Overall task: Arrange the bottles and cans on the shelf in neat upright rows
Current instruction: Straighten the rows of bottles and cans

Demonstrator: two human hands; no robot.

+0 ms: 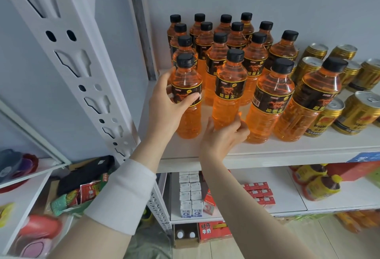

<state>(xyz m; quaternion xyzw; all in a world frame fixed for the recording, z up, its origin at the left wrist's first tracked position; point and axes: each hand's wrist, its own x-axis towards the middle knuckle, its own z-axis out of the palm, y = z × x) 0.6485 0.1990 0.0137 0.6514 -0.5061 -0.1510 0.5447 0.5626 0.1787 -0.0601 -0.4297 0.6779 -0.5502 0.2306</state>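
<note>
Centrally, your left hand (170,104) grips a bottle (188,86) at its label, your right hand (223,137) the next bottle (229,90) at its base; both full, probably heavy and slick.

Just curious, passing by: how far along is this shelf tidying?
Done: the rear orange bottles stand upright in rows. In hand: the left hand grips the front-left bottle, the right hand holds the next bottle low down. Left: the gold cans look loosely spaced.
</note>
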